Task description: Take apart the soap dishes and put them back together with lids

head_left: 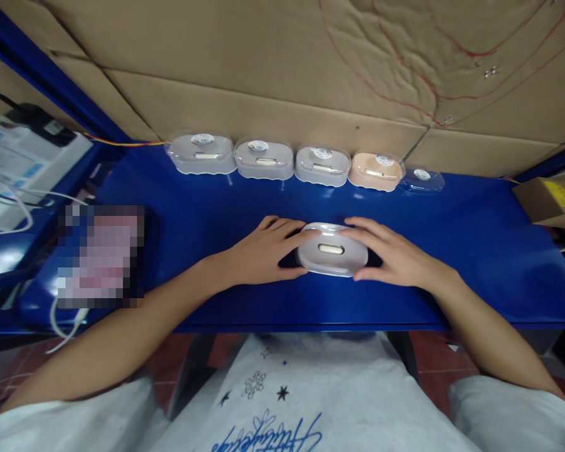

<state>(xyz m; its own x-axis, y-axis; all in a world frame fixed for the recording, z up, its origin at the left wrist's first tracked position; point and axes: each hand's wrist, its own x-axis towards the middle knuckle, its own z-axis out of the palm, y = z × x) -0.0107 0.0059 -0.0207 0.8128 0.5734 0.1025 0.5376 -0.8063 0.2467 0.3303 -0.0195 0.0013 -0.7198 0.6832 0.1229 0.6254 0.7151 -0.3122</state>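
Note:
An oval, pale lilac-grey plastic box (332, 262) sits on the blue table, with a small white oblong piece (331, 249) in the middle of its top. It looks glossy, as if a clear cover lies over it. My left hand (266, 251) grips its left end, index finger over the top edge and thumb at the near side. At the right end, my right hand (388, 251) holds it the same way, with fingers on the far edge and thumb at the near corner. What the far fingertips press on is partly hidden.
Along the cardboard backing stand three greyish lidded boxes (263, 164), a peach one (375, 172) and a clear lid (422, 182) with a round sticker. A blurred-out device (104, 257) with a white cable lies left. A cardboard box (546, 201) stands at the right edge.

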